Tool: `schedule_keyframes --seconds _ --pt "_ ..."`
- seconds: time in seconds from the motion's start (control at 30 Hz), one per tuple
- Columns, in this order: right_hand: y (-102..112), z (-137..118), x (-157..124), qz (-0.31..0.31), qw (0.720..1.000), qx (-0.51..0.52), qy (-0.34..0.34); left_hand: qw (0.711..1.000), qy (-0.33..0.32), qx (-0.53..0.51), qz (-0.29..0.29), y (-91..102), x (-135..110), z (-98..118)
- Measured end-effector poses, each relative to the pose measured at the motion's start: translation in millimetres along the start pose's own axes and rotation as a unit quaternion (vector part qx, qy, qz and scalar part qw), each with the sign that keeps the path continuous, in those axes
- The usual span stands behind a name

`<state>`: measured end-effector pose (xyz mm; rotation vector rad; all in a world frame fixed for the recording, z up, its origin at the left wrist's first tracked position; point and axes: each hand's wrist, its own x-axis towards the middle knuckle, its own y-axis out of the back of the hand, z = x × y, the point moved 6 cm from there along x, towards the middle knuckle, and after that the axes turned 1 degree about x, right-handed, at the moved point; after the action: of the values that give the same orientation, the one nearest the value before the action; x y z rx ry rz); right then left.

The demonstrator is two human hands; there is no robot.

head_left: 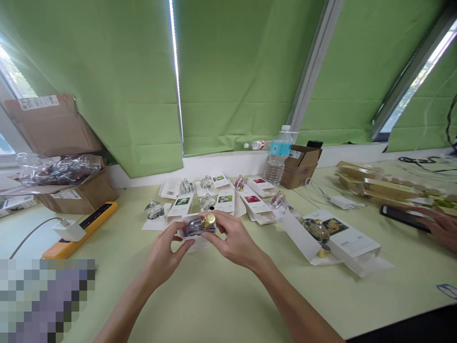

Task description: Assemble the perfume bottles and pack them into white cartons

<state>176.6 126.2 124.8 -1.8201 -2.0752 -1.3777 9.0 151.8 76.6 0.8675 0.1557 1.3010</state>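
Note:
Both my hands hold one small glass perfume bottle [197, 226] with a gold cap [209, 219] above the pale green table [221, 295]. My left hand [164, 253] grips the bottle's left end with curled fingers. My right hand [233, 239] pinches the capped end from the right. Just behind the bottle lie several small white boxes [224, 202] with picture labels and several more glass bottles [154, 209]. An opened white box [352, 240] with a gold-flecked bottle [316, 229] lies to the right.
A water bottle [279, 157] and a small cardboard box [302, 166] stand at the back. A larger carton [67, 188] of glass bottles and a yellow power strip [84, 226] are on the left. Another person's hand [441, 228] rests by a black phone [403, 216] at right.

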Motion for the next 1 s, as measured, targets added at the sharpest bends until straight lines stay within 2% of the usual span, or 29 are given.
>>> schedule_keyframes --seconds 0.4,0.7,1.0 --pt "-0.6 -5.5 -0.7 -0.002 0.998 -0.046 0.041 1.000 0.021 0.014 -0.010 -0.8 -0.7 -1.3" --pt "-8.9 -4.1 -3.3 -0.020 0.994 -0.096 0.044 1.000 -0.009 -0.016 -0.009 0.9 0.6 5.6" --pt "-8.9 -5.5 -3.7 -0.025 0.997 -0.061 0.031 1.000 -0.016 -0.022 -0.014 -0.7 -0.4 6.4"
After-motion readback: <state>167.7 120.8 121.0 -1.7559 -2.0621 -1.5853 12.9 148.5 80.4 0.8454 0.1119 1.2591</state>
